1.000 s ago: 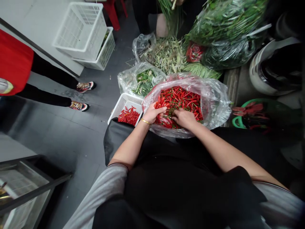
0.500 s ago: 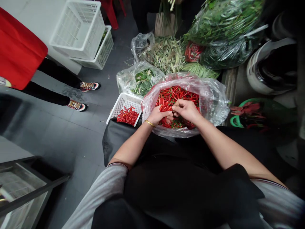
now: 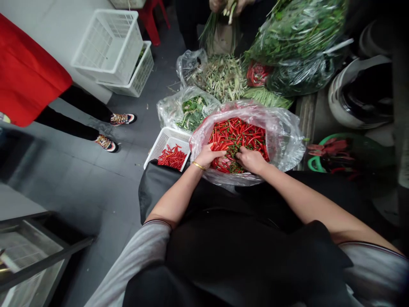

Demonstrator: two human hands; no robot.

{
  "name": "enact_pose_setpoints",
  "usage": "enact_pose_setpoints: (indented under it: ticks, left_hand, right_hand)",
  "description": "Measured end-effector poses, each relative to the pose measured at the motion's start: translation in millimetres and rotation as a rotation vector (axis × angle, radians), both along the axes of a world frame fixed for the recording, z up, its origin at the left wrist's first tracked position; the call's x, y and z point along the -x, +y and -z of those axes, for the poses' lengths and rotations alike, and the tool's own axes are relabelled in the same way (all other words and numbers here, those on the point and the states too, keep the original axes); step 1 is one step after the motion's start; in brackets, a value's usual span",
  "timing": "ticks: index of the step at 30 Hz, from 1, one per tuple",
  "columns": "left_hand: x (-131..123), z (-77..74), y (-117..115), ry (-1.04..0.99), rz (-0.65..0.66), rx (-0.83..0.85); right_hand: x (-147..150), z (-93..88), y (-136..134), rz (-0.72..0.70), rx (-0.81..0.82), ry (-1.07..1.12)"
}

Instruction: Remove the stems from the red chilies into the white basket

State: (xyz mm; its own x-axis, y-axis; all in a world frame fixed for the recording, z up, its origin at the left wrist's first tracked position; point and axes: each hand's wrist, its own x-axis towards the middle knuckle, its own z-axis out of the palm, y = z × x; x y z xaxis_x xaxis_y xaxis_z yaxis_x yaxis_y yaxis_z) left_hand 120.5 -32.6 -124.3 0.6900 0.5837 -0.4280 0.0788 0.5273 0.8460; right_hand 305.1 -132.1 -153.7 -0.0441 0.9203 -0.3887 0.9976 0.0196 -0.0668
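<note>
Left hand (image 3: 206,157): it is inside the mouth of the plastic bag (image 3: 284,136), closed rather narrow; we think it holds a few red chilies (image 3: 236,130) between thumb and fingers.
Right hand (image 3: 252,161): it bends toward the green stems (image 3: 238,169) in the bag; its fingertips are partly hidden, so we cannot tell if they pinch something.
White basket (image 3: 166,136): it stands just left of the bag, with a small pile (image 3: 172,157) of chilies; we notice hardly any green on them, so we judge this portion finished.
Bag contents: we see many more chilies here than in the basket, so we judge that the larger part is left.
Bag rim: it rises between the left hand and the basket; we judge this soft wall could hinder the hand.
Beyond the bag: we see a leafy bag (image 3: 191,111), a heap of pale stalks (image 3: 226,79), and a co-worker's hands (image 3: 219,5) with green stalks.
Right of the bag: we see a green basin (image 3: 315,164) and a white bucket (image 3: 338,100).
Well left of the bag: a person in a red garment (image 3: 32,72) stands.
</note>
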Motion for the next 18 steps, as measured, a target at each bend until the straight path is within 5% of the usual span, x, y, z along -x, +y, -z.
enact_pose_setpoints:
  ticks: [3,11,14,18]
  left_hand:
    - [1,2.2,1,-0.038,-0.026,0.072]
    - [-11,8.6,-6,0.022,-0.094,0.179]
    - [-12,9.6,-8,0.061,-0.037,0.119]
    - [-9,6.6,-7,0.217,-0.011,-0.239]
  right_hand:
    - [-8,-6.6,5,0.123,-0.043,0.25]
    - [7,-13.5,-5,0.652,-0.09,1.342]
    - [18,-13.5,-4,0.712,-0.08,1.439]
    - [27,-21.8,1,0.592,-0.045,1.243]
